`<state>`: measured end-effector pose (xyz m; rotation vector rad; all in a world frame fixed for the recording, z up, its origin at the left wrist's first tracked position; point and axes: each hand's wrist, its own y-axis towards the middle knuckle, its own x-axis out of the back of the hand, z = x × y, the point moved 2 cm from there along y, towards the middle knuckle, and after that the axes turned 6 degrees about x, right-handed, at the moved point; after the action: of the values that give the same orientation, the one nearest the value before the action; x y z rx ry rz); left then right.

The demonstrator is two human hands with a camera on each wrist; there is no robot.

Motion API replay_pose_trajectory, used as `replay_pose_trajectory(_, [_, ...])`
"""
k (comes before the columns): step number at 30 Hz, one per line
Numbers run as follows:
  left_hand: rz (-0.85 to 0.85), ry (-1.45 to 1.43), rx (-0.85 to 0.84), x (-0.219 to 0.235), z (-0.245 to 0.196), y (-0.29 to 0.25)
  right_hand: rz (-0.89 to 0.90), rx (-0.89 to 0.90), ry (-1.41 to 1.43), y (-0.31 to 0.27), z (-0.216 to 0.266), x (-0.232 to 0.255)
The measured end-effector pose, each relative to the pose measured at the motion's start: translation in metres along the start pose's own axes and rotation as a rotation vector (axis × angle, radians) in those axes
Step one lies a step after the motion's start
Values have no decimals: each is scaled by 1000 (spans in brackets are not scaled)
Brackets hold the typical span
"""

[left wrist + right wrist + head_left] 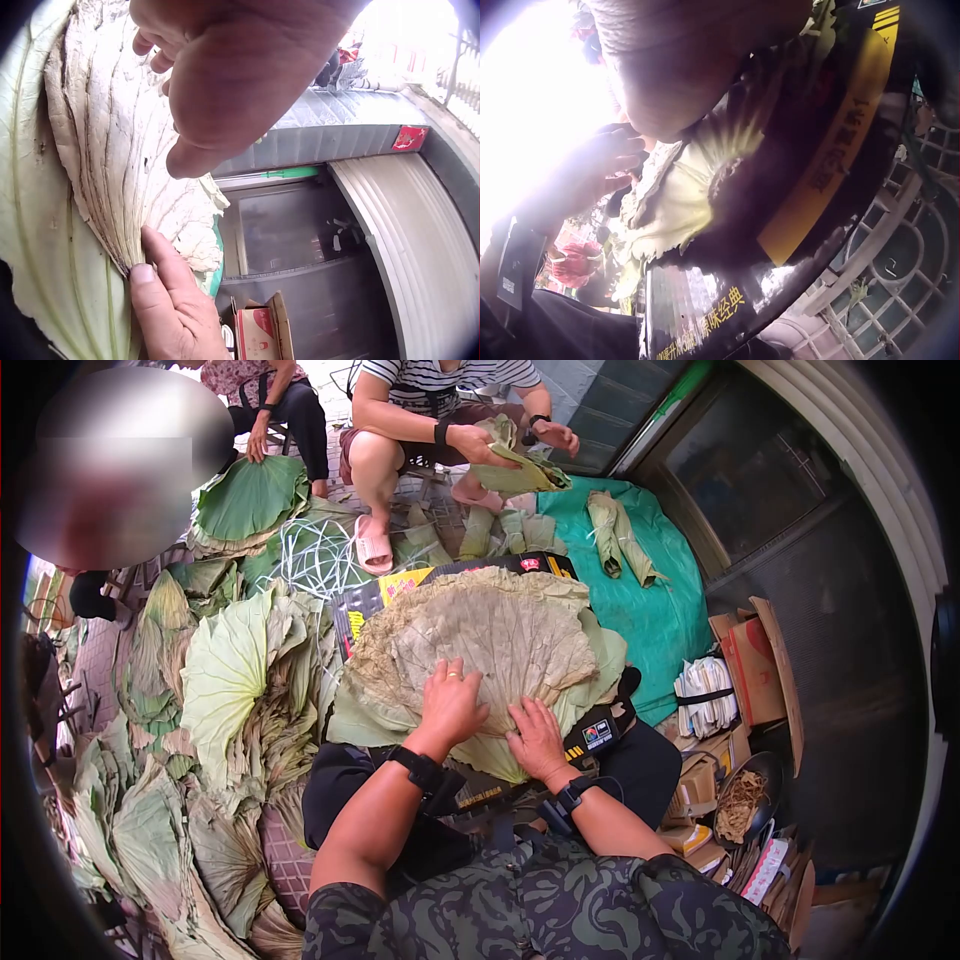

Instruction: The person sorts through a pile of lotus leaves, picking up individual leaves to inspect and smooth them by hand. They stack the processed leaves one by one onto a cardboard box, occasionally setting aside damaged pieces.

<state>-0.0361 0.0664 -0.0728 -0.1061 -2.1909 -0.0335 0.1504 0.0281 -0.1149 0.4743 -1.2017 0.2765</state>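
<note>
One dried leaf (490, 632) beneath left fingers (454, 680), right fingers (530, 720).

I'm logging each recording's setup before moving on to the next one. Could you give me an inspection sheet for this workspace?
Surface: black printed cardboard, mostly covered by leaves.
Job's things: dried brown leaf spread over paler green leaves.
Clutter: more leaves heaped on the left, tangled white strips beyond; open cardboard box and dark pan of brown scraps on the right.
Grippers: bare hands; left hand rests on the brown leaf, right hand touches its near edge.
Cables: nothing seen for certain.
Surroundings: person in striped shirt opposite, holding folded leaves; green sheet with rolled leaves on it.
</note>
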Motion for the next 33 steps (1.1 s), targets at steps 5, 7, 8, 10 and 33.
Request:
replay_pose_trajectory(5, [24,0,0,-2,-1,-1,-11,3,12,0,0,0])
replay_pose_trajectory(7, [31,1,0,-3,-1,-1,-13,3,15,0,0,1])
replay_pose_trajectory(8, [49,29,-1,-4,-1,-1,-14,4,15,0,0,1])
replay_pose_trajectory(10, [69,57,-1,-5,0,0,-12,3,16,0,1,0])
replay_pose_trajectory(33, [85,-9,-24,-10,1,1,-16,3,2,-1,0,-1])
